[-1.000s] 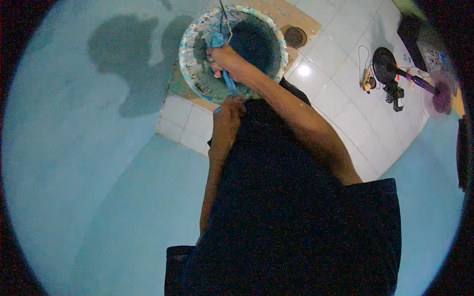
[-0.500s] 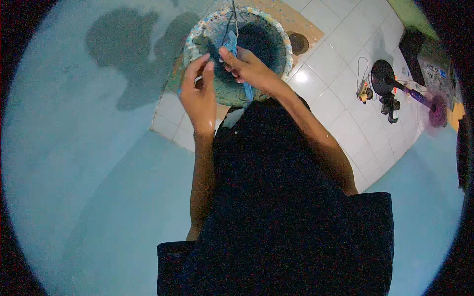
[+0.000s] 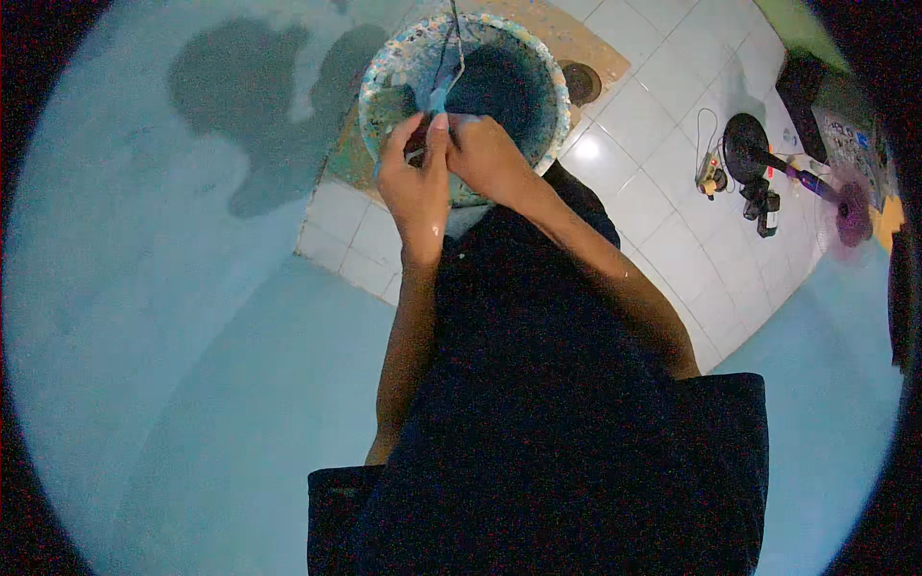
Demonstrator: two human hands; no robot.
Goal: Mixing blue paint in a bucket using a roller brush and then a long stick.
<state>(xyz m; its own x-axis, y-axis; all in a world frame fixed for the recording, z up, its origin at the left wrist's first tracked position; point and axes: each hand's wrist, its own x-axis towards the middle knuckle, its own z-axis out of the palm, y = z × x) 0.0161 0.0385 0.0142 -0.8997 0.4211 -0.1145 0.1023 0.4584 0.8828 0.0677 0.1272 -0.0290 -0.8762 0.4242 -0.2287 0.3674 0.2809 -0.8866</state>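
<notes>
Blue strip [image 3: 439, 100] over the tub [image 3: 560, 98]

The right hand [image 3: 483, 156] grips and partly hides it. The left hand [image 3: 414, 188] bends close; I can't tell if it pinches. Under the tub is a board [image 3: 602, 50]; farther right, a fan [image 3: 810, 179].

A head-worn fisheye looks down at the hands [image 3: 419, 192].

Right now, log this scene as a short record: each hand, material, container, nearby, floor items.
Left hand: fingertips meeting the right hand; exact grip hidden
Right hand: curled around the light-blue strip
Material: cloth or plastic, cannot tell
Container: round paint-crusted tub, beneath the hands
Nearby: dark round object, right of the tub
Floor items: pedestal fan, blades blurred, on white tiles
</notes>
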